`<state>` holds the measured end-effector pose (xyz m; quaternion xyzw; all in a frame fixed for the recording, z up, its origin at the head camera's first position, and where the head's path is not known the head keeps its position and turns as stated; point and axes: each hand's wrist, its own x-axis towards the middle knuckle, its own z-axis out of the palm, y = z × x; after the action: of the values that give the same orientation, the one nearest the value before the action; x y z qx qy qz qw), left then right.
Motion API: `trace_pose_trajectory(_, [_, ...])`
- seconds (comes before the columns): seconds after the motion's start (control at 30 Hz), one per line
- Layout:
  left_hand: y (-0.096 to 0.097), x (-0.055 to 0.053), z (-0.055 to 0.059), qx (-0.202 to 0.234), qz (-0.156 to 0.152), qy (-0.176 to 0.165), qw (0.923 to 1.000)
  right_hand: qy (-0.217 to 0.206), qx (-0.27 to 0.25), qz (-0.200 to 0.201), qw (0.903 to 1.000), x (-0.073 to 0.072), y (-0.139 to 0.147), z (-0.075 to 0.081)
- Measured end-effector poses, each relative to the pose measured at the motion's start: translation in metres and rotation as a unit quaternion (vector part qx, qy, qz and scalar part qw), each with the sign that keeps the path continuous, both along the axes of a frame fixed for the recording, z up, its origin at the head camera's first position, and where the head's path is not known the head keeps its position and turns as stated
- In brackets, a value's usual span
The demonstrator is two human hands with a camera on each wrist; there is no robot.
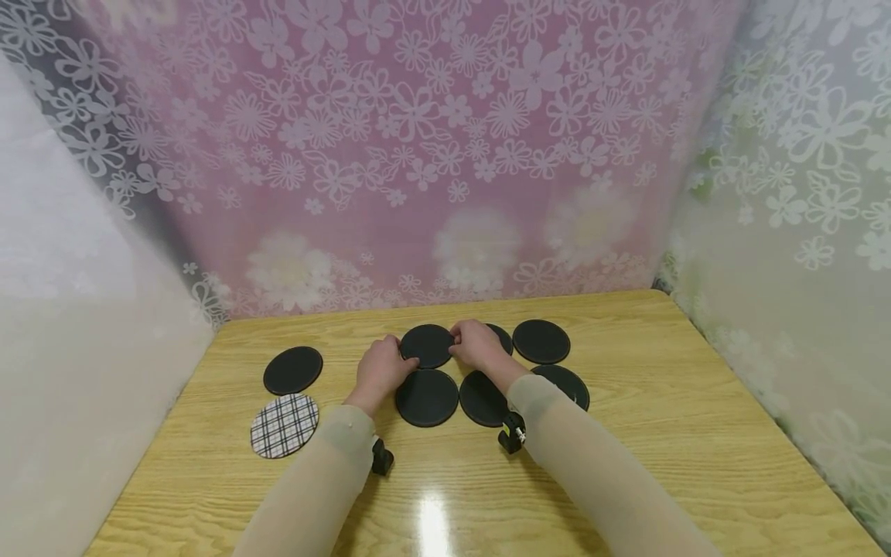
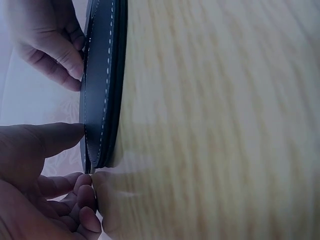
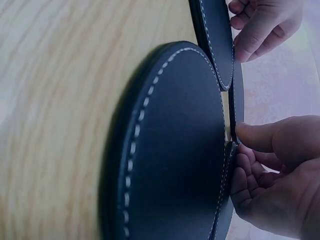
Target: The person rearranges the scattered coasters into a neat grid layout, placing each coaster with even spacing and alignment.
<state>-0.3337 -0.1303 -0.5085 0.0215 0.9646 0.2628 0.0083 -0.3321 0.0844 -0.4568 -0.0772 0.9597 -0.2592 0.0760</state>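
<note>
Between my two hands lies a black round coaster (image 1: 427, 346), the leftmost of the back row. My left hand (image 1: 383, 371) holds its left edge, thumb toward the front and fingers toward the back. At the right edge, the thumb and fingers of my right hand (image 1: 478, 344) grip the rim. Just in front is another black coaster (image 1: 427, 398), whose white stitched rim shows in the left wrist view. My right hand and forearm partly cover a back-row coaster (image 1: 503, 337) and a front-row coaster (image 1: 480, 399).
Farther right are two more black coasters, one at the back (image 1: 541, 341) and one in front (image 1: 567, 383), partly under the sleeve. Off to the left lie a black coaster (image 1: 293, 370) and a plaid coaster (image 1: 285, 426). Patterned curtains (image 1: 418, 155) enclose the wooden table (image 1: 668, 433).
</note>
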Motion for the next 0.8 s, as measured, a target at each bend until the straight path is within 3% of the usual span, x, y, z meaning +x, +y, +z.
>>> trace_pose_trajectory(0.1, [-0.001, 0.0, 0.0, 0.002, 0.0, 0.004, 1.0, 0.003, 0.001, 0.003, 1.0, -0.001, 0.0, -0.001])
trace_pose_trajectory(0.17, [0.001, 0.005, 0.006, -0.001, 0.0, 0.008, 1.0, 0.002, 0.0, 0.002, 1.0, -0.001, 0.0, -0.001])
trace_pose_trajectory(0.33, [0.009, 0.03, 0.036, -0.002, 0.0, 0.003, 1.0, -0.001, 0.001, 0.001, 1.0, 0.0, 0.0, -0.001])
trace_pose_trajectory(0.37, [0.009, 0.028, 0.032, 0.0, -0.001, 0.005, 1.0, -0.002, 0.002, 0.001, 1.0, 0.0, 0.0, 0.0])
trace_pose_trajectory(0.43, [0.01, 0.032, 0.037, 0.002, -0.001, -0.001, 1.0, -0.003, 0.002, 0.001, 1.0, -0.001, 0.0, 0.0])
trace_pose_trajectory(0.57, [0.004, 0.015, 0.013, 0.003, -0.004, 0.012, 0.9999, -0.007, 0.002, 0.0, 1.0, -0.003, 0.0, -0.001])
trace_pose_trajectory(0.6, [0.004, 0.015, 0.014, 0.002, -0.003, 0.011, 0.9999, -0.008, 0.002, -0.001, 1.0, -0.003, 0.0, -0.002])
trace_pose_trajectory(0.67, [0.001, 0.006, 0.002, 0.003, -0.003, 0.014, 0.9999, -0.009, 0.0, -0.002, 1.0, -0.003, 0.0, -0.002])
trace_pose_trajectory(0.8, [0.001, 0.003, 0.0, 0.009, 0.0, 0.004, 1.0, -0.011, -0.005, -0.002, 0.9999, -0.002, 0.001, -0.001])
